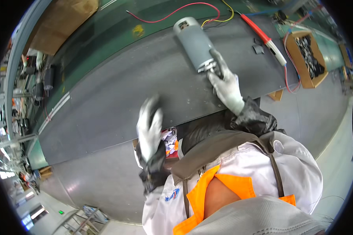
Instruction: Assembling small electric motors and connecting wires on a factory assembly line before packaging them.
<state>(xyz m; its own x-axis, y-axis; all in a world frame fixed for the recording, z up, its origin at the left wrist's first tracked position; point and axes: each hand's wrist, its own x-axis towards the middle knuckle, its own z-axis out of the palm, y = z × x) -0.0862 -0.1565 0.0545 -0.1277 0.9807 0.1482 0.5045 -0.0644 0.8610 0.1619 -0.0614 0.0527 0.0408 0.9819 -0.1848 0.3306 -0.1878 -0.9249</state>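
A grey cylindrical motor [195, 44] lies on its side on the dark workbench, with wires trailing from its far end. My right hand [228, 87], in a white glove, grips its near end: one finger stretches along the casing and the thumb sits by the pale end fitting. Motion blurs the fingertips of my left hand [148, 127], also gloved in white. It hovers at the bench's front edge, left of the motor, fingers partly apart and nothing visible in them.
A red-and-white pen-shaped tool [264, 39] with a cable lies right of the motor, near a small dark piece [258, 49]. Farther right stands a cardboard box [306, 58] of dark parts. Behind the dark bench top [117, 90] runs a green surface [119, 19] with a large carton [62, 25].
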